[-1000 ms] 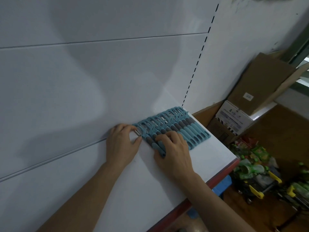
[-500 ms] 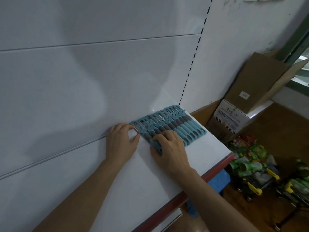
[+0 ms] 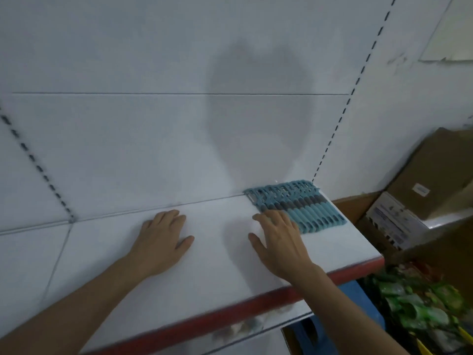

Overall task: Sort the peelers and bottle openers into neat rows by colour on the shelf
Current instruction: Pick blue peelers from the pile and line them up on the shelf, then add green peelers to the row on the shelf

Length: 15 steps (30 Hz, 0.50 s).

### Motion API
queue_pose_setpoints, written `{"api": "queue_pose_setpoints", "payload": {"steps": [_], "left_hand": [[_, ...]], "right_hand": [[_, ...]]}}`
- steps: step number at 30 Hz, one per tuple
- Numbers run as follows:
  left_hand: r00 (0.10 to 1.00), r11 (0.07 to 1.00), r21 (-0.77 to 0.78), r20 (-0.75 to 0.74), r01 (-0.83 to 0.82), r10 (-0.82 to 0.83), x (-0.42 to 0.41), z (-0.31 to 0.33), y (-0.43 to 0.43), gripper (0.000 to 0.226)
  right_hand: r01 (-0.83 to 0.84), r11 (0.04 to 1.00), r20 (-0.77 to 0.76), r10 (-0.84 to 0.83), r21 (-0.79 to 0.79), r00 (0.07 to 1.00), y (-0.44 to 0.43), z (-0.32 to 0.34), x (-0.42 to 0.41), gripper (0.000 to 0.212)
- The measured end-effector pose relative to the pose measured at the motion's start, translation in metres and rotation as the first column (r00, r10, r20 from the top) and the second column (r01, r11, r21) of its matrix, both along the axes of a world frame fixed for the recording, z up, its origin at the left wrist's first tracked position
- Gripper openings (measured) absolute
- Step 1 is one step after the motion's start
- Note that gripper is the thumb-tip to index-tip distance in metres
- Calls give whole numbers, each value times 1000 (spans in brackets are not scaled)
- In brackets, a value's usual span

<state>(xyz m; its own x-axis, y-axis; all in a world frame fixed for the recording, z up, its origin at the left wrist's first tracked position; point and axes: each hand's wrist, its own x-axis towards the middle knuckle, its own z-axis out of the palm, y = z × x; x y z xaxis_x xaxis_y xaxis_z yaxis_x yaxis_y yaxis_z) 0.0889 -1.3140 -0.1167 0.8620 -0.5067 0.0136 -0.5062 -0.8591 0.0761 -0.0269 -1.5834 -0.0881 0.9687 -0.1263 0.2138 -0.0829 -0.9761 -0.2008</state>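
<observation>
A tight row of several teal peelers (image 3: 302, 204) with grey grips lies at the back right corner of the white shelf (image 3: 210, 275), heads against the back panel. My right hand (image 3: 279, 239) hovers over the shelf with fingers spread, its fingertips just at the row's left front end. My left hand (image 3: 161, 239) lies flat and open on the bare shelf, well left of the peelers. Neither hand holds anything.
The shelf has a red front edge (image 3: 230, 313). Right of it stand cardboard boxes (image 3: 422, 190). Below right, a cart holds green packets (image 3: 422, 308). A slotted upright (image 3: 340, 119) runs up the white back panel.
Both hands have let go of the peeler row and drawn back. The left hand has moved left onto bare shelf. The view has swung left and down.
</observation>
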Motion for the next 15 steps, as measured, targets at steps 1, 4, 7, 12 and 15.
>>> {"api": "queue_pose_setpoints", "payload": {"steps": [1, 4, 7, 12, 15], "left_hand": [[998, 998, 16, -19, -62, 62, -7, 5, 25, 98], [972, 972, -10, 6, -233, 233, -32, 23, 104, 98], [935, 935, 2, 26, -355, 355, -62, 43, 178, 101], [856, 860, -9, 98, -510, 508, -106, 68, 301, 99], [788, 795, -45, 103, -605, 606, -130, 72, 381, 98]], "right_hand": [[-36, 999, -15, 36, 3, 999, 14, 1, 1, 47], [-161, 987, -49, 161, 11, 986, 67, 5, 12, 52], [-307, 951, -67, 308, 28, 949, 136, 15, 30, 55], [-515, 857, -62, 516, 37, 854, 272, 33, 38, 54], [-630, 777, -63, 629, 15, 775, 357, 38, 31, 54]]}}
